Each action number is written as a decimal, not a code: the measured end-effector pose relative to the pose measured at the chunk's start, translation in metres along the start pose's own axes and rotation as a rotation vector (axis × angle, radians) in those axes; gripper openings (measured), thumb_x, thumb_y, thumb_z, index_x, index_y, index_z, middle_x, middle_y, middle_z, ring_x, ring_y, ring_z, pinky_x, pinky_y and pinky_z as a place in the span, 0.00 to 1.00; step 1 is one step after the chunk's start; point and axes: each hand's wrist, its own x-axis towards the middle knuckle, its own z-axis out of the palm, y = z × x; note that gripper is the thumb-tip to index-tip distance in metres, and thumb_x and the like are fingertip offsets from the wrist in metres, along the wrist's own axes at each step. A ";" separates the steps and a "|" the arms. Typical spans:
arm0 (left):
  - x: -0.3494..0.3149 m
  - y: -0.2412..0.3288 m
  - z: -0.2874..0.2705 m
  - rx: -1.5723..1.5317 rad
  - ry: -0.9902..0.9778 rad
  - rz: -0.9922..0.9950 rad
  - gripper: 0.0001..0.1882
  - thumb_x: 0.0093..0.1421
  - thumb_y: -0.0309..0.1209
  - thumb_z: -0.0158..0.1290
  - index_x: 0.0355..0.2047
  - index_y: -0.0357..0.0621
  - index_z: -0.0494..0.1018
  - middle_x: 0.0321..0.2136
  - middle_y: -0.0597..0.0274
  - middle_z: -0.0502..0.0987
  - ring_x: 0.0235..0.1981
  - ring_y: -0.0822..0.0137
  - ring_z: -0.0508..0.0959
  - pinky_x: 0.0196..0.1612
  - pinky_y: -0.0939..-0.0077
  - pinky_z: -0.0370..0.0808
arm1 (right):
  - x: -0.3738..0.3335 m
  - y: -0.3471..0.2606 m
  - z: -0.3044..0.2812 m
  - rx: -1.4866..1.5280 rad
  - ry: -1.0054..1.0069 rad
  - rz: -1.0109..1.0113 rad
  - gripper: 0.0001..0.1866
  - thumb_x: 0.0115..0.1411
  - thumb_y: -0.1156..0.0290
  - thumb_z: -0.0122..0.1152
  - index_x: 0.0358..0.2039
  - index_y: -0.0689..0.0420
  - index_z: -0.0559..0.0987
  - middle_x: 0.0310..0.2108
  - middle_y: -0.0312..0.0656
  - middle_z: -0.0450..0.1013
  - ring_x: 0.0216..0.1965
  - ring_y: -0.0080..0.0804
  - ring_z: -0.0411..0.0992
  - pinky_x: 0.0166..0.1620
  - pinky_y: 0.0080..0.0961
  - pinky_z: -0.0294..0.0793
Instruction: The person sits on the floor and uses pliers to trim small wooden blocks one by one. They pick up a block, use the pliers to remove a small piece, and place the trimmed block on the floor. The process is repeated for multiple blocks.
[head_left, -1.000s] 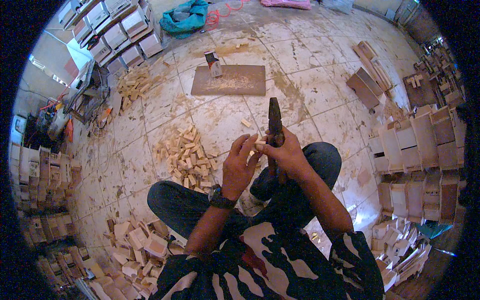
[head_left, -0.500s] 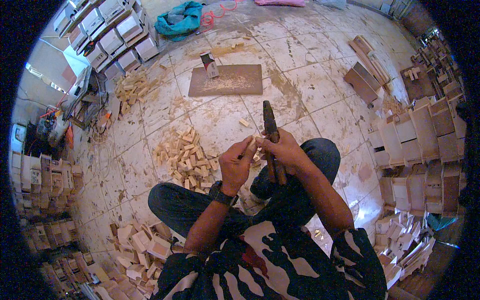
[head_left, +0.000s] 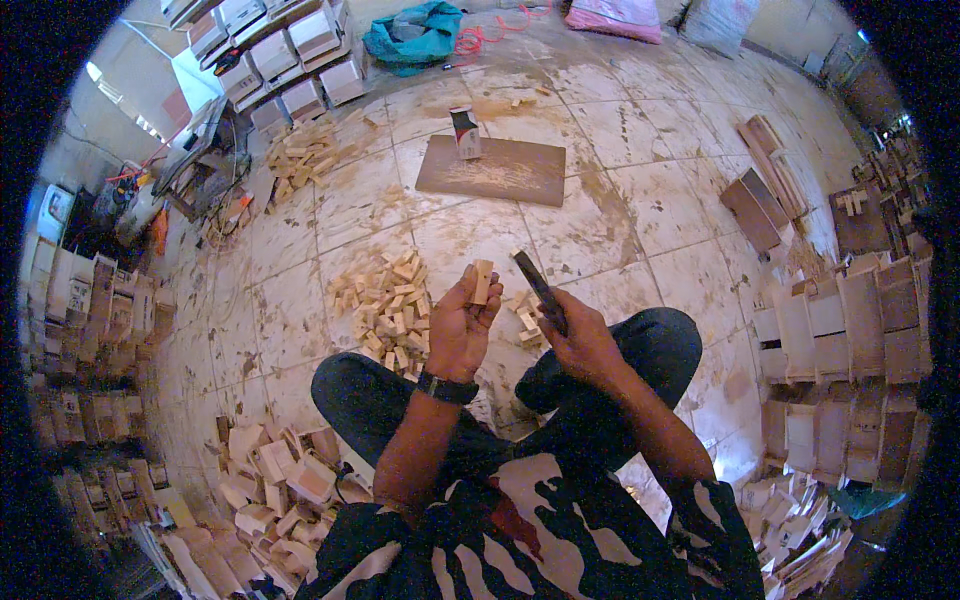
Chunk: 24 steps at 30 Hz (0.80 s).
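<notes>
My left hand [head_left: 458, 330] is closed around a small pale wooden block [head_left: 482, 283], held upright between thumb and fingers with a dark spot near its top. My right hand [head_left: 582, 345] grips a pair of dark pliers [head_left: 540, 286], seen nearly edge-on, jaws pointing up and to the left. Block and pliers are apart. On the floor just left of my left hand is a heap of similar wooden blocks [head_left: 385, 305]. A few more blocks [head_left: 527, 318] lie between my hands.
Ahead, a brown board [head_left: 520, 175] carries wood slivers and a small box [head_left: 465, 135]. Another block pile [head_left: 298, 158] sits at far left. Stacked wooden pieces [head_left: 850, 320] line the right side. Offcuts [head_left: 275, 470] lie by my left knee; a teal sack [head_left: 415, 38] is at the back.
My hands have moved apart. The left hand has turned, bringing the block up into view, and the pliers have come away from it and tilted left. The view has shifted slightly.
</notes>
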 end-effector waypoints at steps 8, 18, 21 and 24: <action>-0.002 0.001 0.006 -0.059 -0.078 -0.024 0.16 0.62 0.36 0.50 0.44 0.36 0.69 0.34 0.58 0.76 0.33 0.69 0.79 0.33 0.81 0.79 | -0.004 -0.009 0.003 -0.165 0.002 -0.011 0.22 0.58 0.76 0.53 0.54 0.62 0.64 0.45 0.55 0.67 0.44 0.54 0.70 0.45 0.39 0.71; -0.003 -0.006 0.008 -0.057 -0.057 0.016 0.15 0.62 0.36 0.50 0.42 0.37 0.71 0.33 0.59 0.77 0.32 0.70 0.79 0.33 0.81 0.80 | -0.001 -0.008 0.005 -0.246 0.064 -0.069 0.23 0.57 0.78 0.51 0.54 0.60 0.63 0.45 0.55 0.66 0.44 0.55 0.69 0.45 0.40 0.71; -0.004 -0.007 0.010 -0.061 -0.060 0.020 0.14 0.62 0.36 0.51 0.42 0.37 0.71 0.33 0.59 0.77 0.32 0.70 0.80 0.33 0.81 0.80 | -0.002 -0.008 0.006 -0.258 0.049 -0.052 0.23 0.57 0.78 0.52 0.54 0.61 0.63 0.44 0.55 0.66 0.43 0.55 0.69 0.44 0.41 0.71; -0.004 -0.008 0.011 -0.067 -0.061 0.028 0.14 0.62 0.36 0.51 0.42 0.37 0.71 0.33 0.58 0.77 0.32 0.70 0.80 0.34 0.81 0.80 | -0.002 -0.008 0.006 -0.283 0.047 -0.026 0.23 0.56 0.78 0.52 0.54 0.61 0.63 0.43 0.55 0.66 0.43 0.55 0.69 0.44 0.41 0.71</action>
